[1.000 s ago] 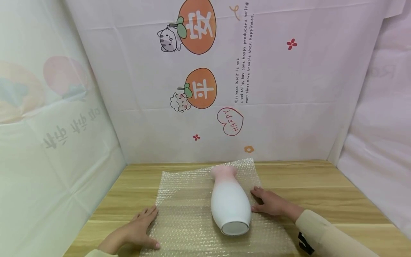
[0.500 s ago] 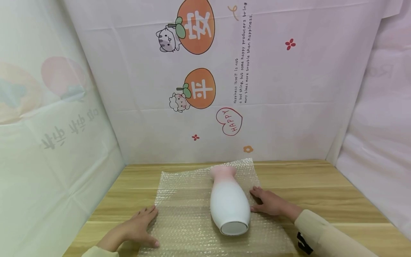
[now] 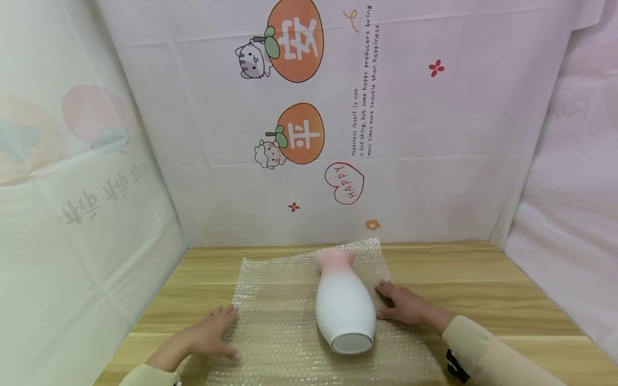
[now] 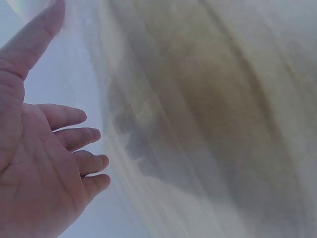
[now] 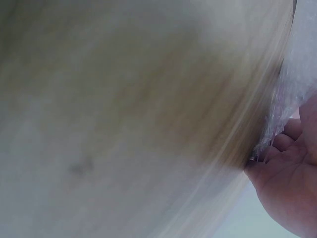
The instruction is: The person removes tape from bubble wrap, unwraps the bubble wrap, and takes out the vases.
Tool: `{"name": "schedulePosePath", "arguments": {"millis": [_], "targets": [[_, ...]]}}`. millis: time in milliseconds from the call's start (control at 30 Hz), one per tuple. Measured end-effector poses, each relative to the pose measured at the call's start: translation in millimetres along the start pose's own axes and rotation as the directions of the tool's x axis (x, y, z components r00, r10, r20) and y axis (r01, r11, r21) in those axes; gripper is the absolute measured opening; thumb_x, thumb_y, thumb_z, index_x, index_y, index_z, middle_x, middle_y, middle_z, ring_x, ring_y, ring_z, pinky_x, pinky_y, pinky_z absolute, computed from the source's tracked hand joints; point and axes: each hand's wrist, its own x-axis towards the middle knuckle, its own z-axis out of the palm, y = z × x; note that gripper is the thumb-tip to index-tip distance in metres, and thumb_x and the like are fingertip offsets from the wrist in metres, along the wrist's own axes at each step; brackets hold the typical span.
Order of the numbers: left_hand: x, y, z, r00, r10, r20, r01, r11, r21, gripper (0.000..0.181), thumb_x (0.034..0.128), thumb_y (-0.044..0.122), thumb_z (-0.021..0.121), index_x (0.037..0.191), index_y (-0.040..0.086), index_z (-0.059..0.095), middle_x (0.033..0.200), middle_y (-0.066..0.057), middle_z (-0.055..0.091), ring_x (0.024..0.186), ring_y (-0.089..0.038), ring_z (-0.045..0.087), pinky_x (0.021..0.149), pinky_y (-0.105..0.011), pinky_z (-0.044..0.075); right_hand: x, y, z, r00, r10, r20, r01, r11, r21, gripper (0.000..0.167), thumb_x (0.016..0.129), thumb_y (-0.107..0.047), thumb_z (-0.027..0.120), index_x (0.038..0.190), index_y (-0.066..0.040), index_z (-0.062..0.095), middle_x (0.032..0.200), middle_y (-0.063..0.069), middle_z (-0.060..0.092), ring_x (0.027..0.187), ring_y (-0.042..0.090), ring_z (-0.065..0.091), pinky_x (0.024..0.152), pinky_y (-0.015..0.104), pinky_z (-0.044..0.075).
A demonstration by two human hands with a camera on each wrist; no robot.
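A vase (image 3: 345,305), white with a pink neck and flared mouth, lies on its side in the head view, its round base facing me. Under it is a spread sheet of clear bubble wrap (image 3: 275,321). My left hand (image 3: 205,338) is at the sheet's left edge, fingers straight and thumb spread; the left wrist view shows nothing in its palm (image 4: 42,163). At the sheet's right edge, beside the vase, is my right hand (image 3: 405,304), thumb apart from the fingers. In the right wrist view, wrap (image 5: 297,64) meets its fingers (image 5: 283,142); their grip is unclear.
The wood-grain table (image 3: 483,289) extends on both sides of the sheet. White printed cloth (image 3: 434,161) hangs behind it, with more cloth at left and right. A black object (image 3: 456,367) shows by the right sleeve (image 3: 487,348).
My left hand has lifted slightly, with its thumb now a little farther from me. The right hand, the vase and the bubble wrap have stayed put.
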Motion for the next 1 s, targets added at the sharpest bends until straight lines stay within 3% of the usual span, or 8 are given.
{"name": "schedulePosePath", "arguments": {"millis": [233, 367, 633, 867, 1000], "targets": [[9.9, 3.0, -5.9, 0.999, 0.037, -0.011, -0.038, 0.999, -0.013, 0.101, 0.0763, 0.039, 0.081, 0.140, -0.021, 0.029, 0.143, -0.045, 0.025, 0.130, -0.063, 0.018, 0.103, -0.070, 0.018, -0.6, -0.9, 0.2, 1.000, 0.009, -0.002, -0.009, 1.000, -0.001, 0.078, 0.088, -0.041, 0.070, 0.140, 0.012, 0.042, 0.147, 0.034, 0.031, 0.136, 0.049, 0.028, 0.107, 0.059, 0.026], [16.2, 9.0, -11.7, 0.997, 0.071, -0.023, -0.072, 0.995, -0.066, 0.100, 0.0803, 0.039, 0.078, 0.140, -0.022, 0.026, 0.142, -0.046, 0.022, 0.132, -0.060, 0.020, 0.105, -0.067, 0.020, -0.4, -2.2, 0.1, 1.000, 0.018, -0.005, -0.018, 1.000, 0.005, 0.078, 0.088, -0.041, 0.070, 0.139, 0.011, 0.043, 0.147, 0.034, 0.032, 0.136, 0.048, 0.028, 0.107, 0.059, 0.026], [39.8, 22.8, -15.4, 0.996, 0.025, -0.087, -0.038, 0.987, -0.155, 0.095, 0.0855, 0.041, 0.073, 0.146, -0.014, 0.025, 0.149, -0.036, 0.026, 0.136, -0.049, 0.025, 0.109, -0.059, 0.023, 0.7, -2.0, -0.1, 1.000, 0.011, -0.015, -0.011, 1.000, 0.002, 0.079, 0.087, -0.042, 0.070, 0.139, 0.012, 0.043, 0.147, 0.034, 0.032, 0.136, 0.049, 0.028, 0.107, 0.059, 0.026], [65.4, 33.2, -14.1, 0.990, 0.025, -0.137, -0.044, 0.990, -0.137, 0.085, 0.0881, 0.041, 0.070, 0.144, -0.011, 0.034, 0.145, -0.031, 0.037, 0.133, -0.046, 0.036, 0.107, -0.056, 0.030, 1.1, -3.0, -0.9, 1.000, -0.009, -0.012, 0.009, 1.000, -0.001, 0.079, 0.088, -0.041, 0.071, 0.138, 0.014, 0.043, 0.146, 0.036, 0.032, 0.135, 0.050, 0.028, 0.107, 0.059, 0.026], [77.4, 40.2, -15.5, 0.991, 0.015, -0.135, -0.038, 0.986, -0.165, 0.083, 0.0895, 0.045, 0.067, 0.144, -0.009, 0.036, 0.145, -0.029, 0.040, 0.132, -0.044, 0.037, 0.106, -0.056, 0.032, 0.7, -3.4, -0.3, 1.000, -0.011, -0.012, 0.011, 1.000, -0.001, 0.079, 0.087, -0.040, 0.071, 0.138, 0.014, 0.043, 0.145, 0.037, 0.032, 0.134, 0.052, 0.029, 0.107, 0.060, 0.026]]}}
